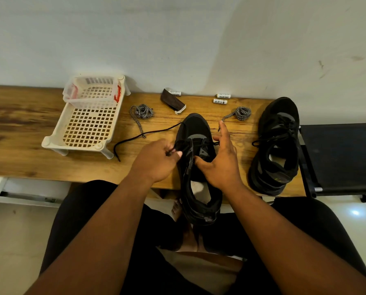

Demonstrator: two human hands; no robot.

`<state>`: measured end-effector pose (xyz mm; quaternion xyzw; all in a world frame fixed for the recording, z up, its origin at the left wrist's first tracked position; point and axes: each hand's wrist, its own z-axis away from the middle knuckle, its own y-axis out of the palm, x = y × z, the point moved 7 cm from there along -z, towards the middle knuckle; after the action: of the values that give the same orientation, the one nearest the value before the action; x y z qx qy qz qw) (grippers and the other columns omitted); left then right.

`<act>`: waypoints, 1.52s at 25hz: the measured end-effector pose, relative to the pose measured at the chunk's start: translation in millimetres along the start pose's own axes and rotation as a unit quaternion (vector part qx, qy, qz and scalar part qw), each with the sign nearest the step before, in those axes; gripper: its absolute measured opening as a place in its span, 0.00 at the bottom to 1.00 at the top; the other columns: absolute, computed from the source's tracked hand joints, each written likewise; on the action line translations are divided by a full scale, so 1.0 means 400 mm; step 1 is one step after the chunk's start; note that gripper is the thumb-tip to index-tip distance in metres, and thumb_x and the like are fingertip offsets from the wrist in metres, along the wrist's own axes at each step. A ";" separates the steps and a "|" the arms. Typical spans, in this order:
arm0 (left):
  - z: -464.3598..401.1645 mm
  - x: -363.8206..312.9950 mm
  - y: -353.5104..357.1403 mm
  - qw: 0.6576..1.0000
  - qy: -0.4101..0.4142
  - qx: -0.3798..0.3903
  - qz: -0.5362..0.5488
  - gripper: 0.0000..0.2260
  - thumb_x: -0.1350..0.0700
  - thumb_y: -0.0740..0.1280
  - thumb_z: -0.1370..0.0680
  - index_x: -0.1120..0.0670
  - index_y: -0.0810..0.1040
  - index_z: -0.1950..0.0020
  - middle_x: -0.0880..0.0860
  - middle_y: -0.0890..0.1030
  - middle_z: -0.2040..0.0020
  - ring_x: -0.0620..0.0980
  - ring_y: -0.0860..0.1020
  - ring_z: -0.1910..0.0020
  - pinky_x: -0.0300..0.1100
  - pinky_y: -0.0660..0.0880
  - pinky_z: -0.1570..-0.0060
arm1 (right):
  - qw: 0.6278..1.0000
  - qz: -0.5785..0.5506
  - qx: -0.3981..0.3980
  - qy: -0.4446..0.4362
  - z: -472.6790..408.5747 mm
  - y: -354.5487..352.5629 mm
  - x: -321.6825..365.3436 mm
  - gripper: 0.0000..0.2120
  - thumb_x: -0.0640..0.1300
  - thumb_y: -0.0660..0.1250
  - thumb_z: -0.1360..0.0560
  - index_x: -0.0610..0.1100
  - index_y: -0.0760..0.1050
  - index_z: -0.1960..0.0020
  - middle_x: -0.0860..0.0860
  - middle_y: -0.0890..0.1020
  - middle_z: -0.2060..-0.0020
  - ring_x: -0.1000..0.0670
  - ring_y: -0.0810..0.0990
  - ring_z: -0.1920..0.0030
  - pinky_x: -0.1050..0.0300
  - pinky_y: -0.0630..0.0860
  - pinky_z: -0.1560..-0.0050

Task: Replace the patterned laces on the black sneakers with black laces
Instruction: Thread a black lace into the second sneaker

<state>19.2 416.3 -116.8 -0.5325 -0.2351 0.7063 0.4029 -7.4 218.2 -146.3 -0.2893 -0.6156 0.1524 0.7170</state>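
Under the right hand [220,162], sneaker [196,133] eyelets hidden; left hand [156,160] pinches black lace [148,133].

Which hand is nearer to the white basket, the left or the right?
Left. The left hand holds the black lace just right of the white basket; the right hand is farther, across the sneaker.

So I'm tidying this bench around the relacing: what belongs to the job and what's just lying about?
Job:
near sneaker
black lace
far sneaker
left patterned lace
right patterned lace

Lying about:
white basket
batteries
dark pouch
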 end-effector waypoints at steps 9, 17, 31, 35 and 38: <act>0.032 -0.039 -0.104 0.721 0.111 -0.009 0.684 0.09 0.50 0.71 0.23 0.52 0.81 0.60 0.47 0.70 0.71 0.41 0.63 0.76 0.37 0.57 0.73 | 1.000 0.012 0.002 0.011 -0.005 0.002 -0.012 0.57 0.59 0.80 0.33 0.64 0.42 0.19 0.50 0.68 0.25 0.44 0.65 0.26 0.40 0.67 0.27; 0.057 -0.027 -0.164 0.811 0.115 -0.074 0.569 0.08 0.49 0.75 0.23 0.52 0.83 0.58 0.47 0.81 0.64 0.41 0.69 0.75 0.37 0.68 0.71 | 1.000 0.002 0.017 0.015 -0.007 0.016 -0.013 0.54 0.58 0.79 0.31 0.63 0.45 0.19 0.50 0.68 0.25 0.45 0.64 0.25 0.40 0.65 0.26; 0.109 0.031 -0.088 0.903 -0.179 -0.129 0.369 0.22 0.46 0.84 0.37 0.59 0.79 0.59 0.54 0.81 0.68 0.46 0.74 0.76 0.39 0.76 0.75 | 0.987 -0.121 -0.002 -0.107 0.092 -0.047 0.157 0.14 0.58 0.66 0.22 0.52 0.80 0.43 0.55 0.82 0.52 0.58 0.79 0.53 0.57 0.79 0.54; 0.116 -0.014 -0.074 0.879 -0.136 -0.155 0.431 0.27 0.49 0.85 0.36 0.52 0.75 0.44 0.53 0.83 0.63 0.46 0.79 0.74 0.41 0.79 0.73 | 0.979 -0.069 0.069 -0.177 0.135 0.024 0.193 0.14 0.58 0.65 0.22 0.50 0.81 0.46 0.56 0.81 0.53 0.56 0.79 0.50 0.54 0.77 0.51; 0.120 -0.036 -0.079 0.873 -0.083 -0.196 0.439 0.26 0.52 0.84 0.33 0.49 0.74 0.42 0.55 0.82 0.65 0.46 0.80 0.73 0.46 0.81 0.69 | 0.972 -0.087 0.121 -0.183 0.128 0.036 0.195 0.12 0.52 0.63 0.18 0.48 0.78 0.57 0.54 0.81 0.56 0.54 0.79 0.53 0.54 0.76 0.52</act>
<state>-14.3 427.0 -69.1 -0.5883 -0.1431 0.7916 -0.0817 -39.7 285.8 -89.2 -0.1130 -0.7361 0.2131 0.6324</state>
